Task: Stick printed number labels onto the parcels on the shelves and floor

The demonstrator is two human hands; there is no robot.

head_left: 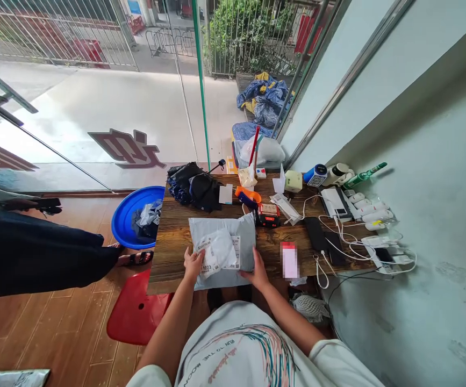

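A large grey plastic mailing bag (pixel 208 226) lies at the front edge of the wooden table (pixel 168 236), with a smaller white packet (pixel 221 244) on top of it. The packet bears a label reading 1023 and partly covers another white label on the grey bag. At the left side my left hand (pixel 193 263) grips the edge of the white packet, its thumb over the plastic. My right hand (pixel 257 270) holds the lower right edge of the grey bag, its fingers partly under it.
Black umbrellas (pixel 200 188), an orange tape dispenser (pixel 251 196), phones (pixel 315 234) and white cables are around the bag. A red stool (pixel 136 312) and blue tub (pixel 130 215) stand left. A person's dark-clothed leg (pixel 55 252) is beyond.
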